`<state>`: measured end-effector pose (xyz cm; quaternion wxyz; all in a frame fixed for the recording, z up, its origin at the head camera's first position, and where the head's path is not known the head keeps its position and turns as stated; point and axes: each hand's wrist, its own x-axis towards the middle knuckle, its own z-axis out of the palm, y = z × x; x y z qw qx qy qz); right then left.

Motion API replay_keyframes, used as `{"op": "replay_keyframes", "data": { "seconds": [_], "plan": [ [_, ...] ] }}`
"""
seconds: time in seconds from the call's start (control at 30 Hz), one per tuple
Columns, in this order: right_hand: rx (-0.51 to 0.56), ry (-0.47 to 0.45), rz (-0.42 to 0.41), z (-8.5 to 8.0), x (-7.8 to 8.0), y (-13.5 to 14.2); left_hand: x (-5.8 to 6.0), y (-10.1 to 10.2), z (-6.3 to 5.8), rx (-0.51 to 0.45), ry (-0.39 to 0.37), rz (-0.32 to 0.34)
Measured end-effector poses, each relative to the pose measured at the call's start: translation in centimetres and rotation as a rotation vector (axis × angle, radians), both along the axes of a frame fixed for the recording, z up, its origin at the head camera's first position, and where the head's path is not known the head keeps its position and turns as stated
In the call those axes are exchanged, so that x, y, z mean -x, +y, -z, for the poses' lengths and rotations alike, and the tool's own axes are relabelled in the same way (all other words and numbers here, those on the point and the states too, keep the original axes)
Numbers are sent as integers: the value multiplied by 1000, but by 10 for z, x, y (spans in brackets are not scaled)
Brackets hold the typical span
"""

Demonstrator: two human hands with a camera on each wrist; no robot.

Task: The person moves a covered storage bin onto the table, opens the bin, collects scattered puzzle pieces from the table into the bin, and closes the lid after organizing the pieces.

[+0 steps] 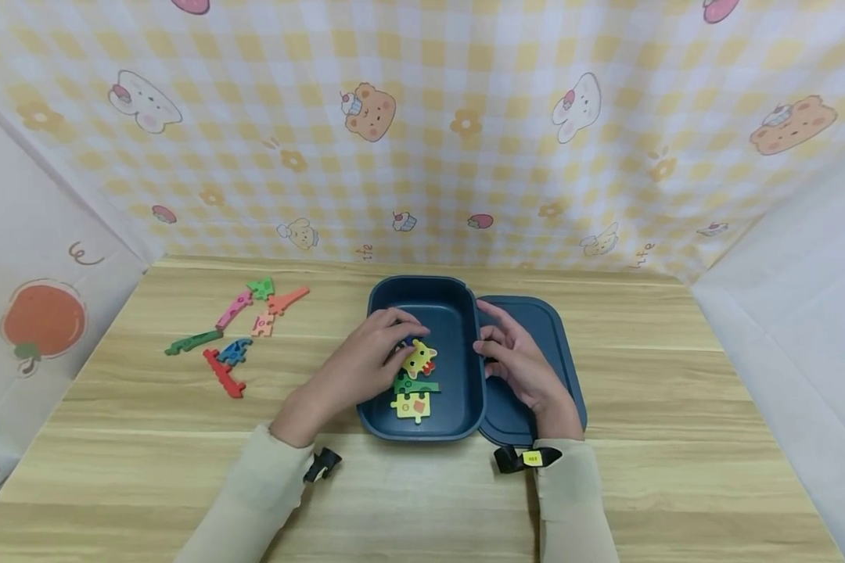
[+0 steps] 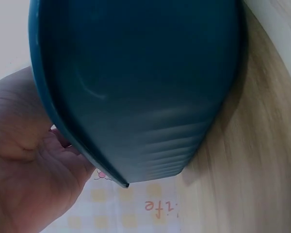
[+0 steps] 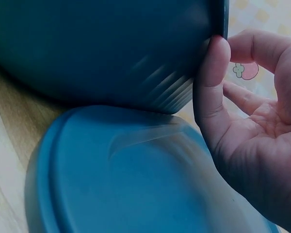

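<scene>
Left hand (image 1: pixel 366 360) reaching into dark blue box (image 1: pixel 458 309), fingers curled onto yellow puzzle piece (image 1: pixel 418 358) (grasp itself hidden). Right hand (image 1: pixel 517 363) relaxed, thumb against box wall, over lid (image 1: pixel 556 344). Loose pieces (image 1: pixel 235 332) well left on wooden table (image 1: pixel 676 438).

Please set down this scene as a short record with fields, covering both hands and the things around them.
Container: dark blue rounded plastic box on the wooden table
Lid: dark blue flat plastic lid, lying beside the box on its right
In the box: yellow giraffe-shaped puzzle piece, green piece, yellow square piece
Left hand: reaching into the box, fingers on the giraffe piece
Right hand: thumb against the box's right wall, fingers relaxed
Loose pieces: coloured, on the table left of the box
</scene>
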<state>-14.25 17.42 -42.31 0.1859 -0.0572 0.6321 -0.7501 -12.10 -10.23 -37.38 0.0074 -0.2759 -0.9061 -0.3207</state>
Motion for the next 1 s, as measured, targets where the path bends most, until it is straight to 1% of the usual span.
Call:
{"op": "replay_keyframes", "data": {
  "seconds": [0.2, 0.4, 0.57, 0.63, 0.8, 1.0],
  "plan": [
    [2, 0, 0, -1, 0, 0, 1, -1, 0, -13, 10, 13],
    [-5, -5, -6, -1, 0, -1, 0, -6, -3, -29, -14, -8],
    [-8, -11, -4, -1, 0, -1, -1, -15, -6, -29, -4, -33],
    [-8, -11, -6, -1, 0, -1, -1, -19, -7, -34, 4, -47],
    [-9, -10, -2, -1, 0, -1, 0, -30, -13, -36, -15, -97],
    [-10, -5, 1, 0, 0, 0, 7, -45, -14, -37, -54, -187]
  ]
}}
